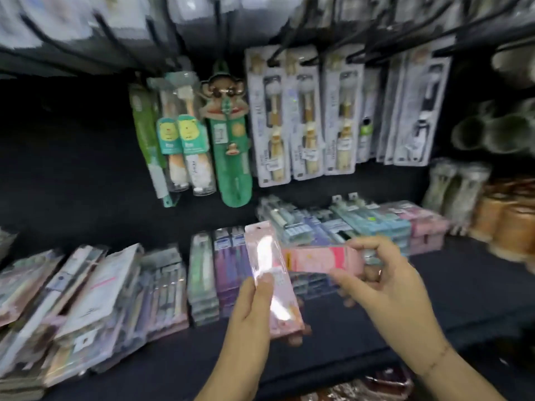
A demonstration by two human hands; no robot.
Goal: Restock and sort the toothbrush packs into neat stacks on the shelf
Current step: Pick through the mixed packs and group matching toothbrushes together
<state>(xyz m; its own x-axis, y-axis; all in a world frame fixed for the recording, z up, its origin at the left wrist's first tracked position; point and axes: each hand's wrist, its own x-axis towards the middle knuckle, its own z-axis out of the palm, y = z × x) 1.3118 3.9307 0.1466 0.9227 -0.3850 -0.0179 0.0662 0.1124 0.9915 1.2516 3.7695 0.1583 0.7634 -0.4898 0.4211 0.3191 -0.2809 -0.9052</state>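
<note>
Grips both full: left grip (249,311) holds upright pink pack (265,253), right grip (388,274) pinches second pink pack (321,260). Shelf (463,285) stacks partly neat; left piles (86,299) askew, unsorted.

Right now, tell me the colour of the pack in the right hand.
The pack is pink; head view.

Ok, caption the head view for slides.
Left hand grips a tilted pink pack, right hand a sideways pink pack, above the shelf.
</note>
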